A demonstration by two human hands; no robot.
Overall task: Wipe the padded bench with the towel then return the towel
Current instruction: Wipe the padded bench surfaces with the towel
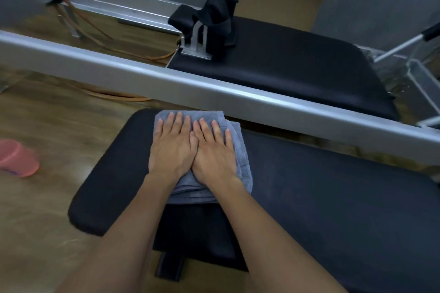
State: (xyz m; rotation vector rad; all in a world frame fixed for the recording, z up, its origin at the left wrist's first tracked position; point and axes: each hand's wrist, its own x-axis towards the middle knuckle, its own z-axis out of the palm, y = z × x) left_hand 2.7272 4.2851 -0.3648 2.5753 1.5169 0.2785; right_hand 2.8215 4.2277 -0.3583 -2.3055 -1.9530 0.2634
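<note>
Bare forearms, no sleeves, rings or watch.

I see the folded grey terry towel (234,147) on the black padded bench's (333,197) left end, both hands (172,147) (214,152) flat upon it side by side; a long silver metal rail (166,78) lies behind.

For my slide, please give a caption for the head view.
Both hands, left hand and right hand, press a folded grey towel flat on the padded bench.
</note>
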